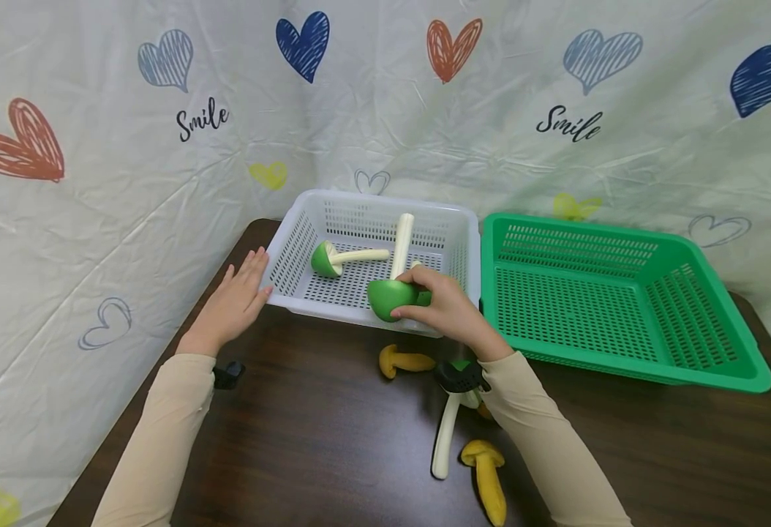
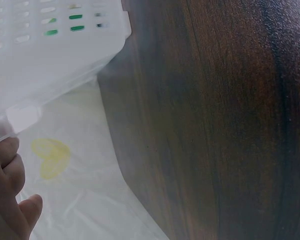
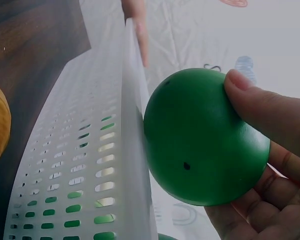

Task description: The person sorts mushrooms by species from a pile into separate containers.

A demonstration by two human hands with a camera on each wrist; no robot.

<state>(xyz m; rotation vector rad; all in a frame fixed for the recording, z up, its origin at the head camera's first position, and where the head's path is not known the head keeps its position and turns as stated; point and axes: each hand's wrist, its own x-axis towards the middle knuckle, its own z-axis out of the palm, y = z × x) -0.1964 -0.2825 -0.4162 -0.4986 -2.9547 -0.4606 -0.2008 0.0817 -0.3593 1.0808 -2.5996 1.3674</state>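
Note:
My right hand (image 1: pixel 441 304) pinches the green cap of a toy mushroom (image 3: pixel 200 140) between thumb and fingers. Its pale stem points up and away, over the white basket (image 1: pixel 326 310); in the right wrist view the cap overlaps the basket's rim. Inside the basket, at left, lies another green-capped mushroom (image 1: pixel 326 260) on its side. Behind my right fingers a further green cap (image 1: pixel 424 298) shows in part. My left hand (image 1: pixel 230 300) rests at the basket's left rim with its fingers extended.
A green basket (image 1: pixel 721 375) stands against the white one, on the right. Nearer me on the dark table (image 1: pixel 306 432) lie yellow mushrooms (image 1: pixel 412 361) and a green-capped mushroom (image 1: pixel 447 435), partly hidden under my right wrist. A printed cloth (image 1: pixel 385 102) hangs behind.

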